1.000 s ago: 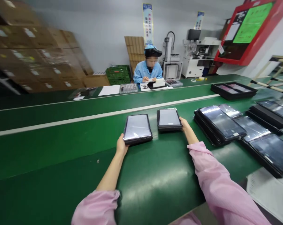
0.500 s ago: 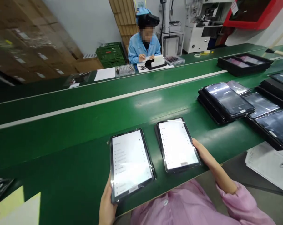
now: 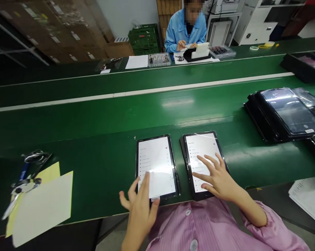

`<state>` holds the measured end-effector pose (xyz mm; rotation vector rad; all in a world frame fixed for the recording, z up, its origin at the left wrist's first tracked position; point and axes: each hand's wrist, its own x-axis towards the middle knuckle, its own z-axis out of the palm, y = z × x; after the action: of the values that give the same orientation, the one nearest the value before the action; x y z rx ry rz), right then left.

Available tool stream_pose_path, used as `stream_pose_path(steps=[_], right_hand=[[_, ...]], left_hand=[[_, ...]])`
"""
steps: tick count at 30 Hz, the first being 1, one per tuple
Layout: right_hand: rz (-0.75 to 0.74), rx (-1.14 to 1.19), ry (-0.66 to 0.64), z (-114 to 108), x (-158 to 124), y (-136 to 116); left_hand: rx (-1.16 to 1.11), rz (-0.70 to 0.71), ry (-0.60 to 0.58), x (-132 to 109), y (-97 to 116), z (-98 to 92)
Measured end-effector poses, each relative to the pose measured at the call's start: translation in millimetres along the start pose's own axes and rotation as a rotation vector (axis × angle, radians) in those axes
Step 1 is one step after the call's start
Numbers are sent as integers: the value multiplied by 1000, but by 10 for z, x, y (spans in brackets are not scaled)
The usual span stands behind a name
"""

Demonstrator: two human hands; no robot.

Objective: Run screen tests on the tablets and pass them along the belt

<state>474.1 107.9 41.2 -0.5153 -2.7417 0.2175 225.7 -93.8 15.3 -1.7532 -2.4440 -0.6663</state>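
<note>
The person's left hand (image 3: 140, 209), fingers spread apart, hangs at the near end of a black-framed glass tablet (image 3: 157, 162); whether it touches the screen, I cannot tell. The right hand (image 3: 216, 177), also open, splays across a second black-framed glass tablet (image 3: 199, 146) just beside the first, clamped on nothing. Both tablets lie flat, screens lit white, along the near edge of a long green conveyor belt (image 3: 100, 115). They look stiff, fairly light and slippery, best taken by the frame's long sides. A stack of dark glass tablets (image 3: 288, 111) sits toward the right; loose yellow and white paper sheets (image 3: 42, 205) lie left. A co-worker in a blue smock (image 3: 184, 31) sits beyond.
</note>
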Motion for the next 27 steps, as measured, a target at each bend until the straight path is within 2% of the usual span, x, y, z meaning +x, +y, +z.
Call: stream_pose_path(steps=[2,3,6,8,14,17,19,24,27], right_hand=[[56,32,86,-45,-146,100],[84,44,143,-91,-226,151],[145,101,290,-238,-399,253],[168,126,316,-272,-411,256],[126,3,82,-59,-168,75],[130,2,39,19,-117,12],[133,6,38,32,-114,-2],[137,-27,70,43,-102,3],[148,-56,63,32,-100,14]], left_hand=[[-46,115,-31,23,115,-23],[-74,198,-9,31,135,-48],[-77,435,207,56,67,-124],[-48,505,330,78,-27,-142],[96,373,398,127,-244,-112],[189,312,488,112,-344,-137],[200,264,499,86,-403,-151],[123,170,359,42,-411,-135],[84,95,165,69,-332,-168]])
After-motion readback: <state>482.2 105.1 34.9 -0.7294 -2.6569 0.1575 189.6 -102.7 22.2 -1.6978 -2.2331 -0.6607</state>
